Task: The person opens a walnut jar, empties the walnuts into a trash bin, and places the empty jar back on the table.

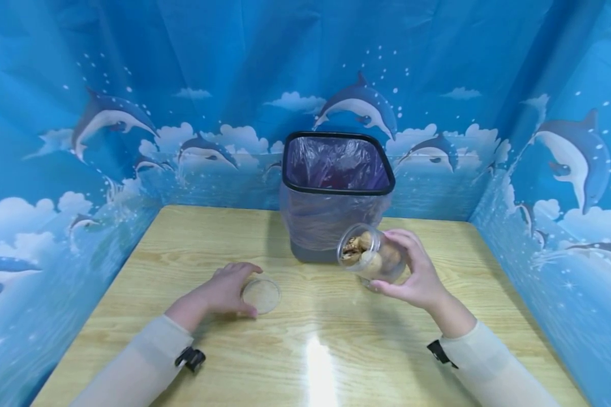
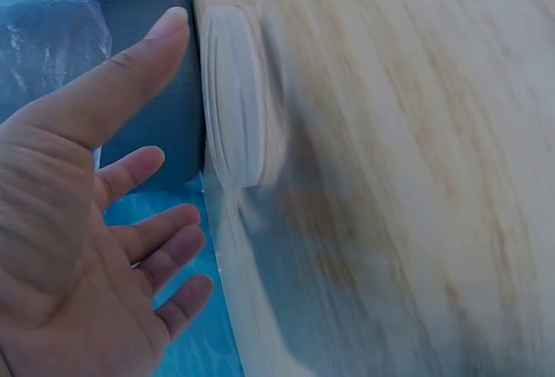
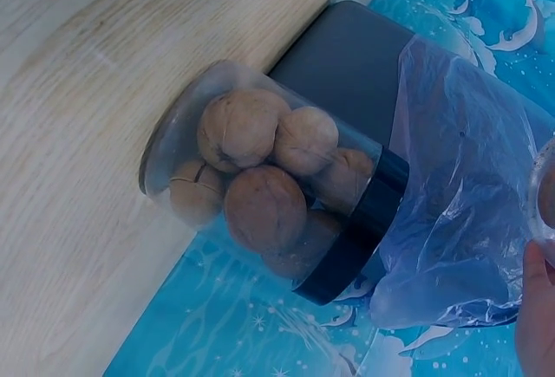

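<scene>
Nearer the left hand (image 1: pixel 227 288), whose thumb and fingers are spread, a clear round plastic lid (image 1: pixel 262 296) lies just to their right on the pale wooden table (image 1: pixel 234 362) (only the left wrist view shows its ridged rim side-on); the right hand (image 1: pixel 414 277) grips a tilted, clear plastic container of brown nuts (image 1: pixel 370 261), mouth leftward.

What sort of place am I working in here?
Probably a small staged work booth: dolphin-print sheets hang around a wood-grain table, and a bag-lined bin stands on it.
</scene>
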